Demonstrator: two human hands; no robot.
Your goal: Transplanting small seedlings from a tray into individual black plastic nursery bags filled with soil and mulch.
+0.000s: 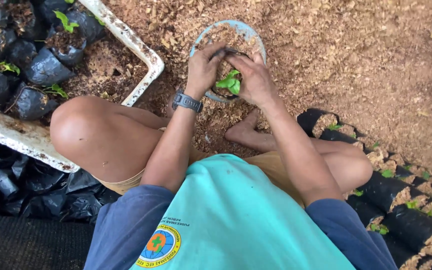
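Both hands (203, 67) (256, 80) close round a seedling bag (228, 82).

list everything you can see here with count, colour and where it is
seedling: one, green, between both hands in a small black bag
bowl: one, pale blue, under the hands, holding sawdust
sawdust: brown, covering the ground
tray: one, white, upper left
black bags: several in the tray, some with green sprouts
row of filled bags: several, black, lower right, with small green seedlings
black plastic: crumpled pile, lower left
watch: one, dark grey, left wrist
left hand: on the bag's left side
right hand: on the bag's right side
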